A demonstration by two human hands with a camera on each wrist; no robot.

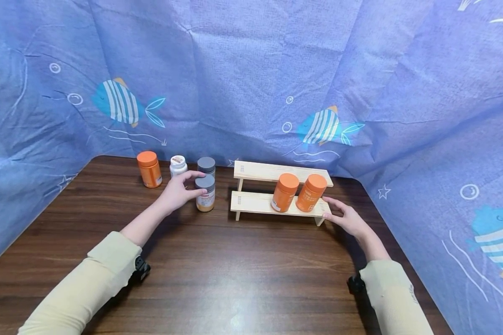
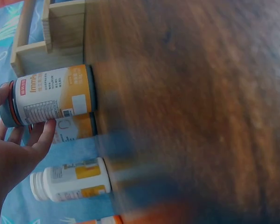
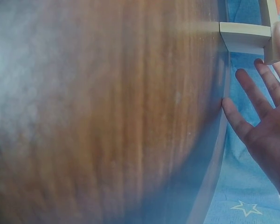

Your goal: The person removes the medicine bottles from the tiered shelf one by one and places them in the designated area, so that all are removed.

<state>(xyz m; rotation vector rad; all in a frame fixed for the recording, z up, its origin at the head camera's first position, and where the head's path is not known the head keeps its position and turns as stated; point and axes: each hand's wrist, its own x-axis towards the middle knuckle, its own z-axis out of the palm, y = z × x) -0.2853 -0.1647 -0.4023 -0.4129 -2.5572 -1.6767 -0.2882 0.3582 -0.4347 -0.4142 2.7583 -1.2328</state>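
My left hand (image 1: 180, 191) grips a grey-lidded supplement bottle (image 1: 206, 200) near its lid, thumb on one side and fingers on the other. In the left wrist view this bottle (image 2: 53, 95) shows a white and orange label. A second grey-lidded bottle (image 1: 206, 165) stands right behind it. My right hand (image 1: 347, 218) is at the right end of a two-step wooden rack (image 1: 255, 202), thumb and fingertips right at its lower step. Its fingers (image 3: 254, 93) are spread in the right wrist view. Two orange bottles, one left (image 1: 285, 193) and one right (image 1: 311, 193), stand on that lower step.
To the left of the grey-lidded bottles stand a white bottle (image 1: 178, 165) and another orange bottle (image 1: 149, 170). The dark wooden table (image 1: 234, 270) ends at a blue fish-print cloth (image 1: 251, 83) behind and on both sides.
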